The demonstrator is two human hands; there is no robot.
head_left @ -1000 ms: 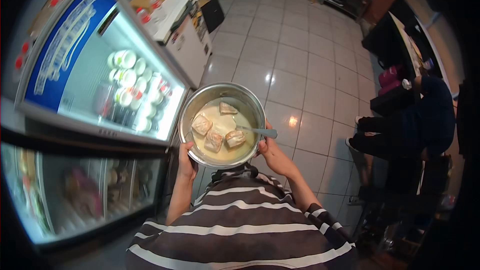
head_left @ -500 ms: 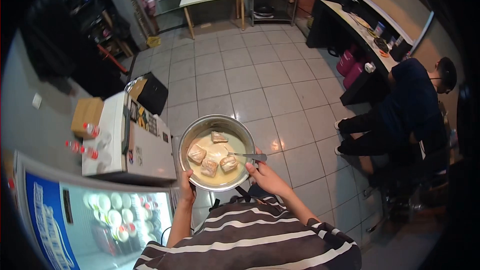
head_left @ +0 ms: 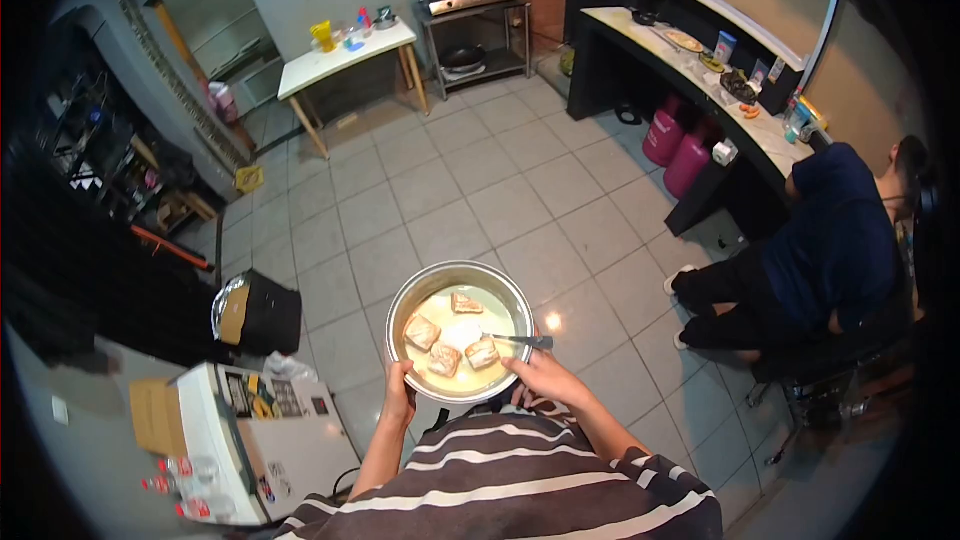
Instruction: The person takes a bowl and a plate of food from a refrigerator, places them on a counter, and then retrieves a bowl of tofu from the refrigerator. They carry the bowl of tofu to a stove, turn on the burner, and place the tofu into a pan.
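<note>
Far left and low, a white cabinet (head_left: 290, 440) with bottles (head_left: 170, 485) on top, and a black bin (head_left: 270, 315) just beyond it on the tiled floor (head_left: 500, 200)

Next across, left hand (head_left: 398, 402) closed on the near-left edge of the metal bowl (head_left: 458, 267), thumb hooked over the rim, fingers hidden beneath

Bowl held level in front of the striped shirt (head_left: 500, 480), between both hands, carrying pale batter (head_left: 462, 328) and four browned pieces (head_left: 422, 331) lying partly sunk in it

Spoon (head_left: 525, 341) with its long axis running left to right: working end down in the batter beside the rightmost piece, handle resting over the right rim and pointing outward

Right hand (head_left: 540, 377) wrapped on the near-right edge, directly below that handle and far nearer to it than the left hand; whether a finger touches the handle, impossible to tell

Further right, a seated person (head_left: 835, 240) in dark blue, well apart from the bowl, beside a dark counter (head_left: 690, 60) with two pink gas cylinders (head_left: 675, 145) under it
</note>
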